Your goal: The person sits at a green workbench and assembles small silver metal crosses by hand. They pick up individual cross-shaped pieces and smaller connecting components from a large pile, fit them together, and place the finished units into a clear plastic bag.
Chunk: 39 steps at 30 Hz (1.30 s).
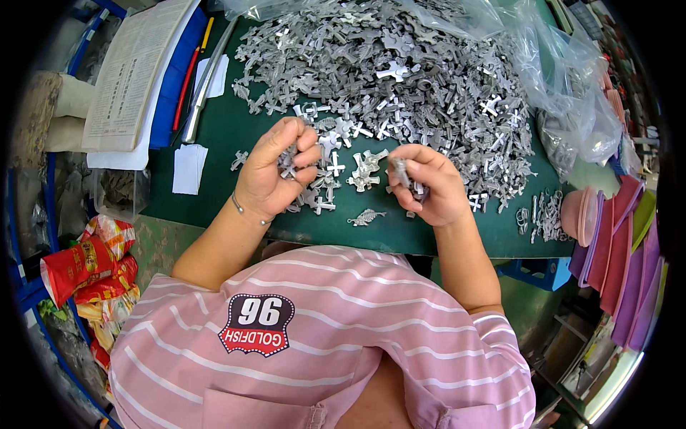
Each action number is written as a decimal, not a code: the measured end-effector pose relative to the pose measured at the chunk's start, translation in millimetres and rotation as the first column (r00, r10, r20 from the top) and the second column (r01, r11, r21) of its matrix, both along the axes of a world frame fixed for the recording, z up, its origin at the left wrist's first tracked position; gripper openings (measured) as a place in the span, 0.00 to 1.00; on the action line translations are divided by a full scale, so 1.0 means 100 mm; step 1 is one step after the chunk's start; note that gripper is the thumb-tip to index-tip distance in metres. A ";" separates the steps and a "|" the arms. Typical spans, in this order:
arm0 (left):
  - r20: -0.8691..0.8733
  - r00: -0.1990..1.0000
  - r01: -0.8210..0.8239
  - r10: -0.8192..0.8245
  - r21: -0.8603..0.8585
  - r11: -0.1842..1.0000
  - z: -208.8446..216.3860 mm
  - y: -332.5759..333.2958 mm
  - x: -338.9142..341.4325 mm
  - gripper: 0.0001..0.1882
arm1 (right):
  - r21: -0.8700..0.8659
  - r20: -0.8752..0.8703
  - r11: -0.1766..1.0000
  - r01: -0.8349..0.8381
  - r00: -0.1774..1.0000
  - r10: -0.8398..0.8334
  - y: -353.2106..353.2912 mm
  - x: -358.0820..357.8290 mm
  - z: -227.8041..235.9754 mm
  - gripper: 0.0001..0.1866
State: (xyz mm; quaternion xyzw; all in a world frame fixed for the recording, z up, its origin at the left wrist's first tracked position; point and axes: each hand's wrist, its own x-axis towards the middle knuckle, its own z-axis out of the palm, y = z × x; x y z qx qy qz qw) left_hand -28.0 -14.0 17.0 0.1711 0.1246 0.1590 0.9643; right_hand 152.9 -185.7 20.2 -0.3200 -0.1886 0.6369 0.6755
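My left hand (268,168) is half curled, palm up, around a few small grey metal charms (288,160). My right hand (432,182) is closed, thumb and fingers pressed on more grey charms (401,171); their exact shapes are mostly hidden. Between the hands, a small cluster of shiny cross-shaped charms (366,170) lies on the green table. A single fishbone-shaped charm (367,217) rests nearer to me, close to the table's front edge. Beyond both hands spreads a big heap of loose silver-grey charms (400,79), many of them crosses.
Clear plastic bags (572,107) stand at the right of the heap. Metal rings and small parts (550,214) lie at the right front, beside stacked coloured plastic trays (614,243). At left are white paper slips (189,169), a red pencil (187,89), a metal tapered rod (207,82) and a blue bin (175,75).
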 end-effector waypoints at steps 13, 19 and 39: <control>-0.308 0.864 0.426 0.398 0.869 -0.252 0.09 0.01 -0.13 0.06 | -0.175 0.935 0.982 0.074 -0.299 0.189 0.46 -0.42 0.07 0.06; -0.284 0.869 0.415 0.406 0.865 -0.283 0.07 -0.02 -0.19 0.10 | -0.230 0.919 0.969 0.085 0.347 0.188 0.38 -0.26 0.05 0.05; -0.559 0.823 0.335 0.101 0.621 0.709 0.25 0.04 -0.22 0.09 | -0.162 -0.453 0.967 -0.195 0.886 0.102 0.18 -0.06 -0.07 0.06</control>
